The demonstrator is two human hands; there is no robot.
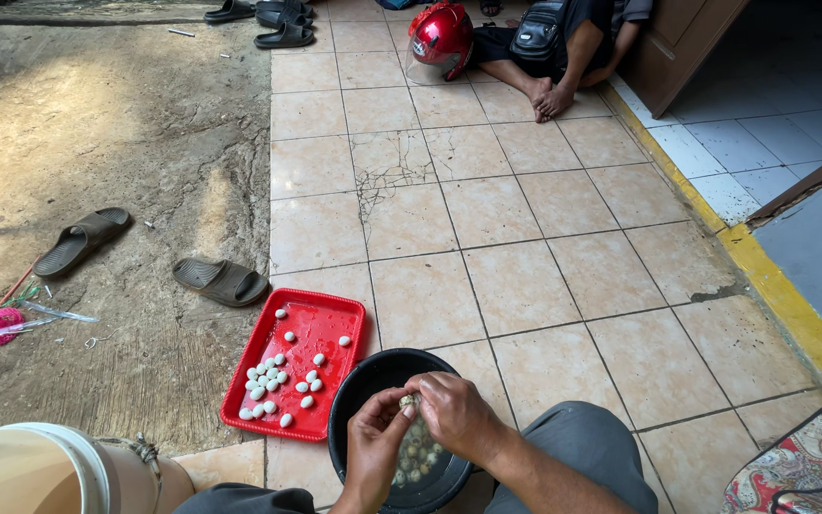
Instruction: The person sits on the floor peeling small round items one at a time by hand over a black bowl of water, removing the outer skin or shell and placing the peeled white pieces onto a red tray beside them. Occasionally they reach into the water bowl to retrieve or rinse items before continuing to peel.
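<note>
Hard to make out: a small speckled egg (407,402) pinched between the fingertips of both hands, mostly covered by them. Left hand (376,447) at six o'clock, fingers curled shut on the egg from below; right hand (456,412) just beside it toward four o'clock, fingers bent over the egg from above. Both held over the black bowl (359,385) at the bottom centre, its near rim cut off by the forearms and the frame edge. Inside the bowl, more speckled eggs (418,460) under water, too blurred and overlapped to count.

Touching the bowl at nine o'clock, one red tray (321,324) on the tiled floor (516,238), carrying about twenty-five white peeled eggs (268,379), most bunched in its near left half, a few scattered toward the far end.

At the lower left corner, one cream bucket (40,471), cut off by the frame. Two brown sandals (221,281) on the bare ground at ten o'clock, well apart from the tray. Three or so dark sandals (284,36) at twelve o'clock, partly cropped. One red helmet (441,36) near the top centre, beside a seated person (563,57) shown only from the waist to the feet.
</note>
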